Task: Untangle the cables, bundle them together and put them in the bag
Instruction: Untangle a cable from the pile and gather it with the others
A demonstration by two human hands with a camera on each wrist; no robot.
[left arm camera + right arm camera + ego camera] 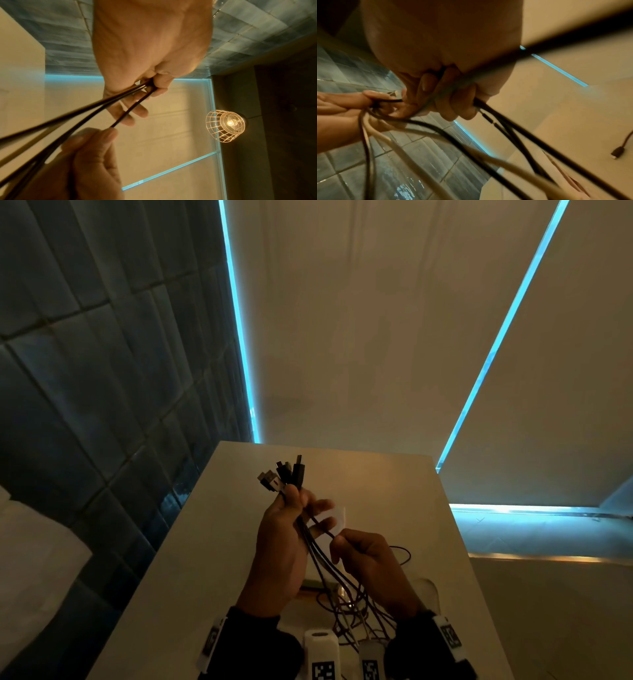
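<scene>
My left hand is raised above the white table and pinches a bunch of cables just below their plugs, which fan out above the thumb. The cables are mostly black, with a pale one among them. They hang down to a tangle on the table near my wrists. My right hand sits just right of the left and pinches one black cable drawn sideways out of the bunch. In the left wrist view, the lower fingers of my left hand are spread.
A loose black cable end with a plug lies on the table to the right. A clear plastic bag lies under the tangle, partly hidden. A dark tiled wall stands left; a wire-cage lamp glows overhead.
</scene>
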